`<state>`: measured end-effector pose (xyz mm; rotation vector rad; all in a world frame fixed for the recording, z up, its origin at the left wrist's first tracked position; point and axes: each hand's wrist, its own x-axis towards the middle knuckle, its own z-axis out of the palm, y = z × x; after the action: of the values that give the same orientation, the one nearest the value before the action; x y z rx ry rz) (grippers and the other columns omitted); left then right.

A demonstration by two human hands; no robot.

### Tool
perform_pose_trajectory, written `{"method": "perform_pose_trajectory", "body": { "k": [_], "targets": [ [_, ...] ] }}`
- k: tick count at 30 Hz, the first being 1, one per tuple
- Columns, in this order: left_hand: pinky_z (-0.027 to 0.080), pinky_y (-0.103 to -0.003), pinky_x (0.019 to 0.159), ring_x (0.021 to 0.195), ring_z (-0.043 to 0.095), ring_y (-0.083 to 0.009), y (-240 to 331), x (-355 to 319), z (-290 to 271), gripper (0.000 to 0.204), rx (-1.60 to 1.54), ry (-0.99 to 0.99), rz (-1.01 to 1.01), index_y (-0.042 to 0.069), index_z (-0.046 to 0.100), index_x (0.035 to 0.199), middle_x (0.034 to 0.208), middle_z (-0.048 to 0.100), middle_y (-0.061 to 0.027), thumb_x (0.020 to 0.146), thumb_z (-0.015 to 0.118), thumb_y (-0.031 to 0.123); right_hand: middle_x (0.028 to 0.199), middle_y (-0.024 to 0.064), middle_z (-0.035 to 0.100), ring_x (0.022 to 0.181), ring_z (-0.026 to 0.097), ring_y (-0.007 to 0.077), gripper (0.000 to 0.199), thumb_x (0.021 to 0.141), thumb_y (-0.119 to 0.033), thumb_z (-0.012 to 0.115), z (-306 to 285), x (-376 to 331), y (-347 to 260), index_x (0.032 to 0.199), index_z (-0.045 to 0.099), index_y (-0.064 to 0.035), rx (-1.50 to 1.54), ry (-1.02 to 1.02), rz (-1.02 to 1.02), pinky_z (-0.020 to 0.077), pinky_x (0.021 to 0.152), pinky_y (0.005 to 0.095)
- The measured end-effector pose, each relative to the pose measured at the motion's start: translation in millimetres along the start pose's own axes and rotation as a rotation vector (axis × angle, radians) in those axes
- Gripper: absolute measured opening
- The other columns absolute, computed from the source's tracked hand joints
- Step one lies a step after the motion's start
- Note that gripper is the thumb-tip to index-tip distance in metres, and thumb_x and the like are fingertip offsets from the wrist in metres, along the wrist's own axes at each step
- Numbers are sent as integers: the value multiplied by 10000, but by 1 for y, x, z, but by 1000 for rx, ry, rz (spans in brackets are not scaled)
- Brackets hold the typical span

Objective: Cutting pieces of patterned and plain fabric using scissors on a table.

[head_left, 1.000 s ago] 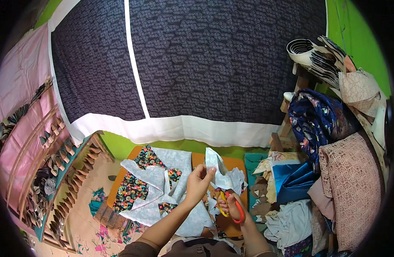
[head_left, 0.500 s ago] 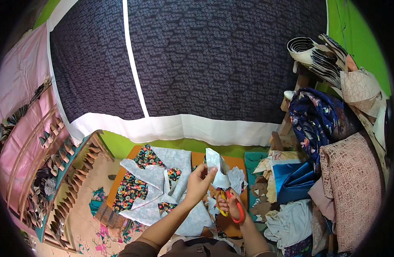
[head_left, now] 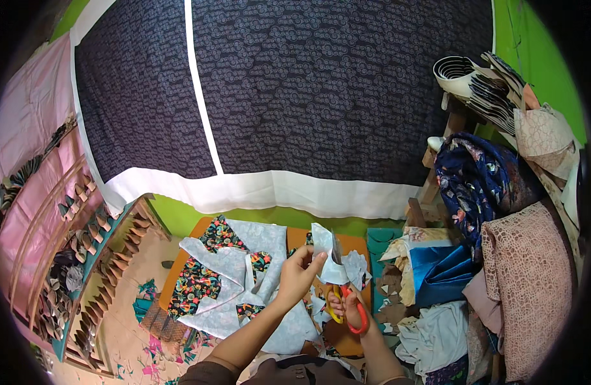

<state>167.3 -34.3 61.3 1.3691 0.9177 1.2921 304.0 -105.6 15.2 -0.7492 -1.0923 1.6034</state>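
Left hand point(head_left: 300, 271) pinches the edge of a small pale-blue fabric piece point(head_left: 329, 260), held up over the orange tabletop point(head_left: 295, 239). Right hand point(head_left: 348, 306) is closed through the loops of orange-and-yellow-handled scissors point(head_left: 344, 292); the blades point up and meet the fabric piece. Beneath both hands: light-blue cut fabric panels point(head_left: 244, 276) lying over black floral-print cloth point(head_left: 196, 282). Folded fabric pile point(head_left: 494, 244) stacked to the right.

Matt pale-blue cloth point(head_left: 331, 260) is cut by scissors point(head_left: 342, 295) with dull metal blades and glossy orange plastic handles; a smooth orange wooden board point(head_left: 295, 239) lies underneath.
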Motion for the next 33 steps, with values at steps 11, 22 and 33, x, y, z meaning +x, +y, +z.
{"method": "perform_pose_trajectory", "body": {
  "k": [11, 22, 33],
  "targets": [
    [330, -183, 494, 556, 400, -23, -3, 3, -5, 180, 34, -47, -10, -2, 542, 832, 613, 473, 39, 821, 571, 175, 725, -29, 358, 563, 313, 18, 724, 680, -654, 510, -8, 0, -17, 1046, 401, -39, -51, -25, -17, 264, 461, 141],
    [356, -184, 522, 593, 442, -28, 3, 11, 0, 181, 21, -50, 34, 2, 552, 855, 662, 514, 30, 829, 563, 181, 715, -35, 395, 574, 368, 40, 631, 729, -580, 536, -13, 1, -16, 1049, 450, -43, -211, 102, -32, 345, 492, 188],
    [296, -205, 456, 529, 355, -28, 4, 14, 1, 237, 2, 18, 32, -12, 560, 773, 576, 455, 33, 809, 589, 221, 835, 4, 403, 662, 374, 66, 770, 689, -666, 472, -17, 4, 3, 1134, 370, -46, -194, 4, -82, 361, 551, 204]
  ]
}}
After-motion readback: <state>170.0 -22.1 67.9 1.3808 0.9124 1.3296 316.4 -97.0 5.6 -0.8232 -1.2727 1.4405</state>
